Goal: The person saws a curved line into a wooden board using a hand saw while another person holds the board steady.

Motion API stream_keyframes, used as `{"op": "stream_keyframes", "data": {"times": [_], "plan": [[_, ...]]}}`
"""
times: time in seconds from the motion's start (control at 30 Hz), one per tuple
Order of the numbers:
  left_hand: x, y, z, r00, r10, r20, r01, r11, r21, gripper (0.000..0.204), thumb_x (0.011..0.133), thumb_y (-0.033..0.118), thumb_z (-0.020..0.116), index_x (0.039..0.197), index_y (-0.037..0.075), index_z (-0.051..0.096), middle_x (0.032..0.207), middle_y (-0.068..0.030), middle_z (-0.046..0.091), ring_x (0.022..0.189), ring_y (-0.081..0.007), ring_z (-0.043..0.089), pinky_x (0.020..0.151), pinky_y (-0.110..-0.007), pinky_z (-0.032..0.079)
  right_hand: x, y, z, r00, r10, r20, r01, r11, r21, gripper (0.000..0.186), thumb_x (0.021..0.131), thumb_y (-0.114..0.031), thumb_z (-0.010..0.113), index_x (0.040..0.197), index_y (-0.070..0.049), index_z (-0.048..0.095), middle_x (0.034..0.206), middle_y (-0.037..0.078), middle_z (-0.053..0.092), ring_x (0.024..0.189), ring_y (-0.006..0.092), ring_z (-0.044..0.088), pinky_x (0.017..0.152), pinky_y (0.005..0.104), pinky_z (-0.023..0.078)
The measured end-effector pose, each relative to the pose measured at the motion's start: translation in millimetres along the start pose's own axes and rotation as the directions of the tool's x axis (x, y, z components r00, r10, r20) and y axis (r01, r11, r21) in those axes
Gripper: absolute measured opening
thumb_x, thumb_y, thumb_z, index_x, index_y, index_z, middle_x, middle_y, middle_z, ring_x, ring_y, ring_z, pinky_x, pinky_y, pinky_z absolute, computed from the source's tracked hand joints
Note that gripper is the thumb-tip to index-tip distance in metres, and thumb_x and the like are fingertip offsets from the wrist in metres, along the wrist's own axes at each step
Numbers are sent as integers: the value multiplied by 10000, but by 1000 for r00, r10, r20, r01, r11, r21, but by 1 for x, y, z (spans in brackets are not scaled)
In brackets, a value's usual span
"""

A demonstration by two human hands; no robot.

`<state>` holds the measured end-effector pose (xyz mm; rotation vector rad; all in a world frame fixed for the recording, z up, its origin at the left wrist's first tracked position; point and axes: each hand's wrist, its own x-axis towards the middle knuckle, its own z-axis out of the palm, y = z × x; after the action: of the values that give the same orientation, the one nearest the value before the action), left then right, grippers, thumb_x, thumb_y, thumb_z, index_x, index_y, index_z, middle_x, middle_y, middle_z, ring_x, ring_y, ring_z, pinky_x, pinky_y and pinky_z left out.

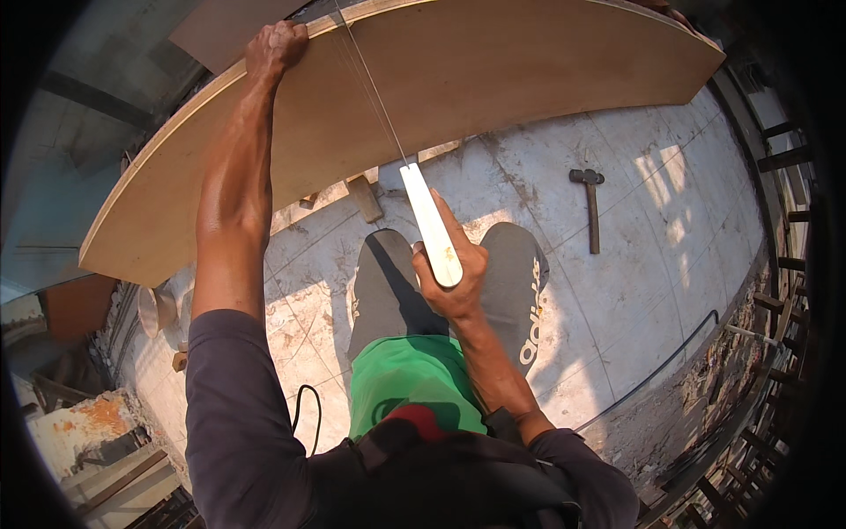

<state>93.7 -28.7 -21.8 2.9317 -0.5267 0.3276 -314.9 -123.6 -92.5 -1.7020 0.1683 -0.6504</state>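
Observation:
A large wooden board [493, 75] stands on edge across the far side, its broad brown face toward me. Closed over its upper edge, left of the saw, is my left hand [277, 48]. My right hand [460, 278] wraps round the white handle of a handsaw [430, 225], held between me and the board. The thin blade shows nearly edge-on and runs away from the handle up to the board's upper edge. How deep the blade sits in the wood cannot be made out.
A hammer [590, 207] lies on the pale tiled floor [546, 176] to the right. Near the board's foot is a small wood block [364, 198]. A dark thin rod or cable [663, 363] runs along the right. Wood pieces [119, 489] lie at the lower left.

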Motion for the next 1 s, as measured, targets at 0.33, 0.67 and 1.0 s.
{"op": "stream_keyframes", "data": {"times": [0.33,0.67,1.0], "plan": [[-7,1,-44,999,-23,-40,22,1000,-14,492,913,325,385,1093,21,727,1146,-265,675,1100,-437,640,958,-497,503,70,-22,31,997,-69,-32,72,992,100,655,725,9,641,1373,41,550,1214,223,687,935,170,719,802,283,550],[11,-36,-46,999,-14,-40,16,999,50,484,912,341,394,1107,49,728,1148,-256,676,1106,-435,631,977,-501,485,52,24,68,993,-113,-38,116,988,102,705,776,49,628,1461,-18,475,1385,206,586,1071,243,705,898,313,538],[-17,-31,-48,993,10,-118,-8,1000,20,460,888,314,424,1029,1,731,1074,-262,695,1016,-429,673,911,-502,523,53,-62,46,1000,10,25,-11,999,37,639,818,72,641,1436,-16,507,1321,176,633,1129,205,653,950,334,523]]}}
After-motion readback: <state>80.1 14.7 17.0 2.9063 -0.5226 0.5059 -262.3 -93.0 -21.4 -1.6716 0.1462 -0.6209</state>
